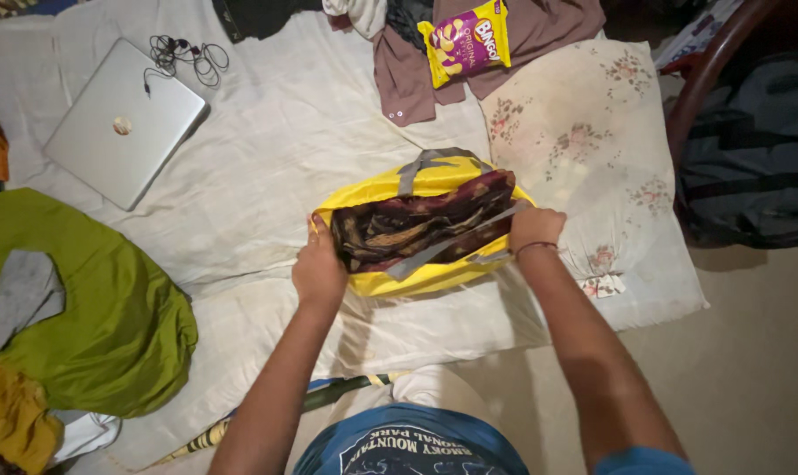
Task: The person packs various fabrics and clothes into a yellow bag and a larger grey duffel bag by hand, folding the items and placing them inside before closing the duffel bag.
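A yellow bag (390,187) with grey strap handles lies open on the white bedsheet (267,167). Dark maroon patterned cloth (417,224) fills its mouth. My left hand (318,264) grips the bag's left rim, fingers closed over the edge. At the right rim, my right hand (533,227) is closed on the bag's edge next to a grey strap (443,251) that crosses the opening. A thin band circles my right wrist.
A shut silver laptop (122,123) and tangled black earphones (183,57) lie at upper left. A yellow-purple snack packet (466,40) rests on brown clothing. A floral pillow (584,149) sits right of the bag; green cloth (100,308) is heaped at left. A dark bag (751,167) stands at the right edge.
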